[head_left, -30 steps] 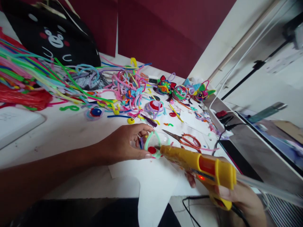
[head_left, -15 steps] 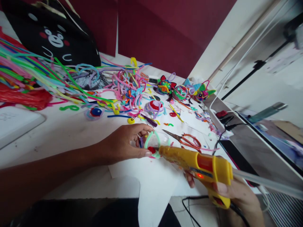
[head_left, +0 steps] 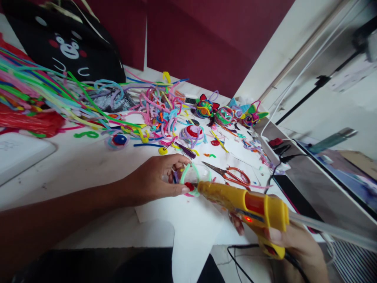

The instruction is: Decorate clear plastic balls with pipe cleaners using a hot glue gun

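Note:
My left hand [head_left: 160, 177] is closed around a clear plastic ball [head_left: 203, 171] trimmed with mint-green pipe cleaner, a red piece and some purple. Its thumb presses near the red piece at the bottom. In my right hand [head_left: 297, 239] is a yellow hot glue gun [head_left: 250, 204], its small red light lit and a long clear glue stick jutting from the back. The nozzle points left and meets the ball beside the red piece; whether it touches I cannot tell. Just beyond the ball lie orange-handled scissors [head_left: 235, 175], blades pointing left.
Loose pipe cleaners [head_left: 44, 90] heap across the back left. Several decorated balls [head_left: 204, 107] stand along the back right, and another ball [head_left: 193, 134] sits mid-table. A dark phone [head_left: 296, 200] lies right, near cables. White paper [head_left: 191, 232] hangs over the front edge.
Almost nothing differs. My left hand and the ball have shifted very slightly, while the glue gun keeps its place at the ball.

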The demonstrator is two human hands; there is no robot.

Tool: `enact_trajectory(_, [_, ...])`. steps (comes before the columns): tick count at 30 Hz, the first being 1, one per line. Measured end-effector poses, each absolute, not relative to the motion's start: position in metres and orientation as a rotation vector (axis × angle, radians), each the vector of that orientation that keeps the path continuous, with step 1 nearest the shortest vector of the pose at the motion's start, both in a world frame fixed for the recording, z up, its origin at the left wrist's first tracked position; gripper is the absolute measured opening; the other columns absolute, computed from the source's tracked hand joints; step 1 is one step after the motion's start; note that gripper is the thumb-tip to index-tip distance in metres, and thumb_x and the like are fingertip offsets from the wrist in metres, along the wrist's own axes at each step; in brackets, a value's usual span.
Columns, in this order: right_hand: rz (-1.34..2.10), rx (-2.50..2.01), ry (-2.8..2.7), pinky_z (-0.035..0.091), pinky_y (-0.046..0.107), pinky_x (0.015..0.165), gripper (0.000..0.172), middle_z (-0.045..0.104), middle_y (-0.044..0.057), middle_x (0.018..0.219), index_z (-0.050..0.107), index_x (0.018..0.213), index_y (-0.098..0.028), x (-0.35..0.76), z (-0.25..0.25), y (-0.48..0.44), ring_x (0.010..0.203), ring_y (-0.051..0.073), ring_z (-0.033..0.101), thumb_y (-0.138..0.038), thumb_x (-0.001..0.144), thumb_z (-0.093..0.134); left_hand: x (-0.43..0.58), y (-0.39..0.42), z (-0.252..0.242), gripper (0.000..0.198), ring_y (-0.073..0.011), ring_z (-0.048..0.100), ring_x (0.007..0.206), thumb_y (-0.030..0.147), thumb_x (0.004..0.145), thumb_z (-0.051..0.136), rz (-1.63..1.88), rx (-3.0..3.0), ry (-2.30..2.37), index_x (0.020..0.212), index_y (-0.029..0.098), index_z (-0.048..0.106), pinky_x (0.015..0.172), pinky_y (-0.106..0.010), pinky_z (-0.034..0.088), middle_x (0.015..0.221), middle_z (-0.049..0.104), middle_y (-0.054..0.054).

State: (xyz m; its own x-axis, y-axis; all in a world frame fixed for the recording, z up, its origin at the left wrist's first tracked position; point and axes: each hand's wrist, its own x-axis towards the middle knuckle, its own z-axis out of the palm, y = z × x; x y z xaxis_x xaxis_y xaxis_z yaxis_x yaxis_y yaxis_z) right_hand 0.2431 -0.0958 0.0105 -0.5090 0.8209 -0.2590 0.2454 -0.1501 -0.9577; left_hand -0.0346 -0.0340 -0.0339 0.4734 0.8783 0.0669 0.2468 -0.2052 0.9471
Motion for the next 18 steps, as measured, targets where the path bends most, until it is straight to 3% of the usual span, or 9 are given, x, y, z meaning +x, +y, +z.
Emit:
enact_trajectory(5, [1.670, -1.247, -1.719, 0.049, 0.031, 0.059, 0.051, 0.065, 0.009, 0.079, 0.063, 0.091, -0.019, 0.245, 0.015, -0.094, 0.066, 0.021, 0.060, -0.064, 0.068, 0.065, -0.033, -0.034, -0.032, 0.046, -0.0220, 0.065, 0.090, 0.029, 0.068, 0.073, 0.777, 1.658, 0.967, 0.110, 0.020, 0.056, 0.077, -0.035, 0.053, 0.097, 0.066, -0.004])
enact_trajectory(10, [1.677, -1.157, -1.863, 0.052, 0.033, 0.063, 0.051, 0.070, 0.011, 0.089, 0.066, 0.106, -0.020, 0.261, 0.004, -0.091, 0.076, 0.025, 0.065, -0.055, 0.069, 0.068, -0.032, -0.034, -0.033, 0.048, -0.0211, 0.064, 0.087, 0.028, 0.068, 0.073, 0.772, 1.616, 0.960, 0.112, 0.021, 0.054, 0.075, -0.034, 0.053, 0.097, 0.064, -0.003])
enact_trajectory(18, [1.577, -1.180, -1.606, 0.051, 0.031, 0.058, 0.047, 0.070, 0.006, 0.079, 0.070, 0.099, -0.024, 0.255, 0.001, -0.102, 0.067, 0.021, 0.061, -0.054, 0.063, 0.074, -0.031, -0.036, -0.032, 0.048, -0.0217, 0.063, 0.088, 0.032, 0.069, 0.074, 0.773, 1.656, 0.980, 0.111, 0.019, 0.054, 0.075, -0.034, 0.051, 0.095, 0.062, -0.004])
